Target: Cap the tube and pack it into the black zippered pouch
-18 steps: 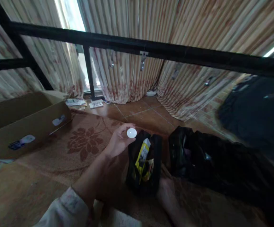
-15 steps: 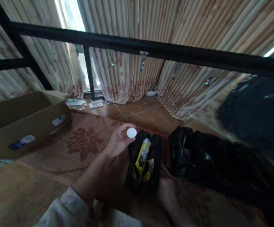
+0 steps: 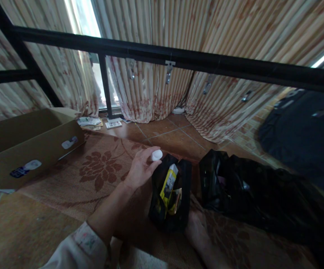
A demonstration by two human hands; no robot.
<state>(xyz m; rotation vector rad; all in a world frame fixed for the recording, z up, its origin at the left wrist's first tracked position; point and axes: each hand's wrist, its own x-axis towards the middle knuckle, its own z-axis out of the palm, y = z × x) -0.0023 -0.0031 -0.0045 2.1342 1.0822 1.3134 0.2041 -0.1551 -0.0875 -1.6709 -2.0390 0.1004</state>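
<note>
Between the thumb and fingers of my left hand is a small white round-ended container, tilted, just left of a black pouch. What the container holds cannot be seen. The pouch stands open at the top, and a yellow and grey packet sticks up inside it, with other small items beside it in shadow. My right hand is at the pouch's lower right side and appears to grip it; its fingers are partly hidden in the dark.
A black plastic bag lies to the right, near a dark blue bulky thing. At the left stands an open cardboard box. Papers lie by the curtains. A black metal bar with hooks crosses ahead, above the patterned mat.
My left hand has turned the white container, so its round end now faces more to the right and its side shows. The pouch and my right hand stay nearly in place.
</note>
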